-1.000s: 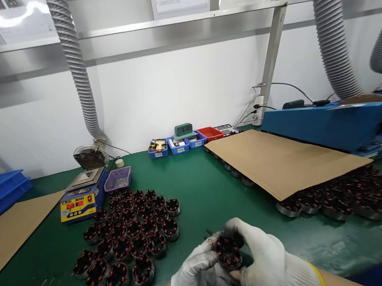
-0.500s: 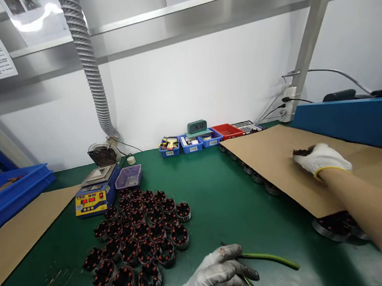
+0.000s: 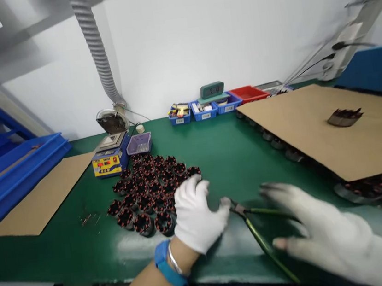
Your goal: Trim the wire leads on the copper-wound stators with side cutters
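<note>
Wire-wound motor stators (image 3: pixel 144 224), dark rings with copper-coloured ends, stand bunched on the green bench. My left hand (image 3: pixel 198 214), in a white glove, reaches over the right side of this group with thumb and fingers apart. I cannot tell whether its fingertips touch a stator. Beside its thumb lie the jaws of green-handled pliers (image 3: pixel 240 210), their handles spread. My right hand (image 3: pixel 319 227), gloved and blurred, is open around the handle side of the pliers; contact is unclear. A single stator (image 3: pixel 344 117) sits on the brown cardboard sheet (image 3: pixel 299 120) at right.
More stators (image 3: pixel 370 188) support the cardboard. At the back stand a blue-and-yellow soldering pot (image 3: pixel 109 160), a purple tray (image 3: pixel 138 144), small blue bins (image 3: pixel 180 119), a red bin (image 3: pixel 247 93) and a clock (image 3: pixel 212 90). Blue trays (image 3: pixel 22 163) and another cardboard sheet (image 3: pixel 44 198) are at left.
My right hand has left the cardboard, where a stator now stands, and come back to the pliers. My left hand has moved off the pliers' handles toward the stators. The view has tilted down.
</note>
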A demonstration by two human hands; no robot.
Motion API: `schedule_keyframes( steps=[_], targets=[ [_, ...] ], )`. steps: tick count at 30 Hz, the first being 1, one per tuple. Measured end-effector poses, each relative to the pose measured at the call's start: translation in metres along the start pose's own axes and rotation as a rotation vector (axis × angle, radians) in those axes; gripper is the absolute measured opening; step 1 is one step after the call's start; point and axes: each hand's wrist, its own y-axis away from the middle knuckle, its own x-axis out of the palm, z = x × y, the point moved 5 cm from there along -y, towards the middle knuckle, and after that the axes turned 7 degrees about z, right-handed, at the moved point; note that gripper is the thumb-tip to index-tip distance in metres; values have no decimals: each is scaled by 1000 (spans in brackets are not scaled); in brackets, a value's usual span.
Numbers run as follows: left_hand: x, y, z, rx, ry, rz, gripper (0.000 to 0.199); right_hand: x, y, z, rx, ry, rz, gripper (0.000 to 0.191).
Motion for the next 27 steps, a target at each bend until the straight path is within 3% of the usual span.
schedule_keyframes(
  steps=[2, 4, 10, 14, 16, 19, 22, 24, 27],
  targets=[
    [-4, -9, 7, -54, -283, 53, 39, 25, 21, 48, -183, 26, 36, 68],
    [-4, -15, 15, -66, -451, 154, 37, 35, 28, 64, -216, 54, 4, 55],
    [3, -5, 10, 165, -577, 259, 17, 9, 11, 45, -45, 138, -95, 53],
    [28, 16, -8, 380, -457, 470, 19, -3, 8, 58, -18, 115, -151, 61],
    [36, 24, -14, 396, -366, 514, 29, 4, 6, 61, -39, 39, -98, 62],
    [38, 25, -14, 307, -216, 508, 80, 13, 6, 55, -126, -65, 16, 59],
    [40, 25, -9, 234, -129, 616, 121, 12, 8, 46, -201, -160, 87, 57],
    [42, 26, -8, 231, -135, 670, 123, 9, 10, 43, -182, -211, 93, 56],
    [45, 26, -9, 242, -152, 635, 115, 6, 12, 48, -140, -227, -8, 51]
  ],
)
